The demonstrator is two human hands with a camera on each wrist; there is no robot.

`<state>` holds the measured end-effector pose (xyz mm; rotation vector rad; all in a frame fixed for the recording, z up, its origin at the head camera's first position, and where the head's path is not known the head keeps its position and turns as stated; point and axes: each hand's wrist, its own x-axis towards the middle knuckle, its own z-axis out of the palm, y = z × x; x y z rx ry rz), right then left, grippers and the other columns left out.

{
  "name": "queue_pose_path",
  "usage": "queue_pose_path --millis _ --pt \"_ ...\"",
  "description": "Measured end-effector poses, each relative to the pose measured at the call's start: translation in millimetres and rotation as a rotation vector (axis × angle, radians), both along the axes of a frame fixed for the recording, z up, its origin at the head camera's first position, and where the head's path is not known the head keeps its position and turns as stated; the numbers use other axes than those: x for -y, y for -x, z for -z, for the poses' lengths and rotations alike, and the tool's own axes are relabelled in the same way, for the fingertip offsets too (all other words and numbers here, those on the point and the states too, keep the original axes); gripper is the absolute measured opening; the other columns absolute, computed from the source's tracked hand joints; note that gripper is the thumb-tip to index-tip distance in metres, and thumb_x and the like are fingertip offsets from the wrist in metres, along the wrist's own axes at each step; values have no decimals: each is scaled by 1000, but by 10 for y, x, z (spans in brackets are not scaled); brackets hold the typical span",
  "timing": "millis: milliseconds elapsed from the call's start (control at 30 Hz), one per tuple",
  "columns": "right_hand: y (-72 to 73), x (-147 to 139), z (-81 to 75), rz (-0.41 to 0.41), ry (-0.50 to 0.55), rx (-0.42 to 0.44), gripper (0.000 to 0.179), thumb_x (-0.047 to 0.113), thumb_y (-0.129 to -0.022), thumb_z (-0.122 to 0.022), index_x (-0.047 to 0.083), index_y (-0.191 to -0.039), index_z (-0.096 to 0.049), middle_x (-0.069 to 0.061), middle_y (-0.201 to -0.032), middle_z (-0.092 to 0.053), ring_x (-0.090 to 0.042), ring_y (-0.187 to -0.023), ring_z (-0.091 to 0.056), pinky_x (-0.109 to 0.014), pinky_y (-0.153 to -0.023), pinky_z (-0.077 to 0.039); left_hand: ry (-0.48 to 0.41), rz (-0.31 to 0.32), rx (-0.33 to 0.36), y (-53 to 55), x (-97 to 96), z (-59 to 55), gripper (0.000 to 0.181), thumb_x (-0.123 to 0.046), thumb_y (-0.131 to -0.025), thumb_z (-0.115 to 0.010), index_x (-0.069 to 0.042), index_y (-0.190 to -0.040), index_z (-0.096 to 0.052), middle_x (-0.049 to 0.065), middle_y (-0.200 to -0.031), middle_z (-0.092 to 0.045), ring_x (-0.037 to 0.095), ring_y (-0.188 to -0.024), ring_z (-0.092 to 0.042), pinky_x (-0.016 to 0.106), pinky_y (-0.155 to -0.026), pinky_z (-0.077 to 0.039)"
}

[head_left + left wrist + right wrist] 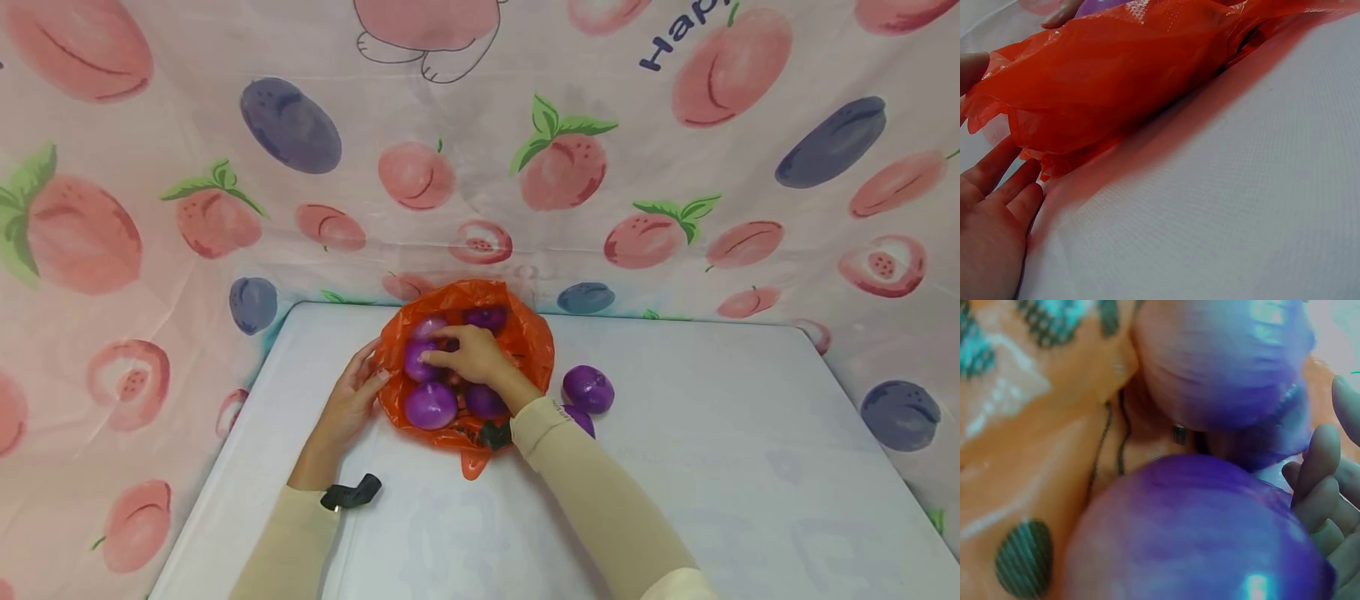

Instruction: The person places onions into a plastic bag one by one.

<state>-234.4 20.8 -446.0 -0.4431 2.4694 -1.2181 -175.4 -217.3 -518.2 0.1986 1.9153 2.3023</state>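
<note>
An orange plastic bag (pixel 534 333) lies with its mouth spread, several purple onions (pixel 431 406) inside it. My left hand (pixel 350 402) holds the bag's left rim, thumb on the inner side and fingers (pixel 1019 181) outside. Over the bag's mouth, my right hand (pixel 474 354) reaches in from the right, thumb and fingertips by an onion (pixel 420 360) on the left side. In the right wrist view its fingers (pixel 1319 462) are loosely bent beside an onion (pixel 1191 531), and I see nothing between them. The onions overlap, so some are partly hidden.
A loose onion (pixel 588 389) rests on the white table (pixel 720 450), right of the bag. Another onion (pixel 581 419) is partly covered by my right sleeve. Behind the table hangs a fruit-patterned cloth (pixel 480 167). A black strap (pixel 351 493) is on my left wrist.
</note>
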Motion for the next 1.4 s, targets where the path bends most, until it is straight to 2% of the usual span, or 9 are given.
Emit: queue_pose_path --millis 167,267,533,700,800,933,1033,1167,1400 --pt "-24 -84 -169 14 15 -5 62 51 -94 -70 23 -147 -56 -7 -120 -70 -40 -77 -72 -36 -73 -61 11 -3 -9 10 0 18 60 -17 -105 -56 -24 -160 -32 7 -156 -41 10 -132 -53 21 -104 -51" --pt "-38 -134 -293 21 32 -11 60 54 -94 -68 25 -145 -57 -1 -128 -68 -40 -79 -71 -34 -75 -60 12 -2 -19 6 1 22 60 -16 -105 -56 -23 -160 -32 5 -154 -43 9 -131 -53 20 -104 -51" --pt "-82 -296 -614 14 107 -70 53 53 -96 -66 24 -140 -62 3 -120 -72 -37 -79 -71 -41 -76 -62 13 -6 -33 -15 14 13 60 -14 -106 -54 -21 -161 -31 1 -149 -46 9 -130 -54 19 -104 -50" --pt "-119 -436 -788 21 173 -91 52 52 -97 -64 22 -140 -63 1 -125 -69 -32 -86 -71 -41 -76 -62 4 -1 -37 -23 7 -1 60 -13 -106 -54 -20 -161 -31 0 -146 -48 9 -129 -54 20 -104 -50" --pt "-141 -545 -896 30 193 -91 49 51 -98 -63 24 -139 -63 -1 -124 -68 -29 -79 -69 -44 -75 -63 1 1 -37 -20 7 3 60 -13 -106 -54 -20 -161 -31 -1 -146 -48 9 -129 -54 20 -105 -50" --pt "-194 -727 -1016 68 162 -119 45 53 -98 -62 29 -137 -65 0 -117 -71 -27 -72 -68 -39 -71 -61 -7 3 -28 -11 6 12 60 -13 -106 -54 -20 -161 -31 1 -149 -46 9 -130 -53 20 -105 -50" --pt "-230 -877 -1052 92 158 -128 43 52 -98 -62 32 -136 -65 -1 -115 -71 -26 -76 -68 -41 -70 -59 -12 3 -16 -8 1 5 61 -13 -105 -55 -21 -160 -31 1 -151 -44 9 -131 -53 19 -105 -50" --pt "-253 -1085 -1043 112 163 -130 41 49 -100 -62 33 -138 -64 -3 -122 -71 -25 -87 -70 -44 -72 -59 -12 0 -5 -9 -4 -10 61 -14 -105 -56 -21 -160 -31 2 -151 -44 9 -131 -52 19 -105 -50" --pt "-244 -1414 -980 121 150 -143 44 48 -103 -56 27 -142 -60 -6 -132 -70 -25 -102 -73 -39 -78 -60 3 -5 8 -13 -13 -28 61 -16 -105 -56 -22 -160 -31 5 -155 -41 8 -132 -51 19 -105 -50"
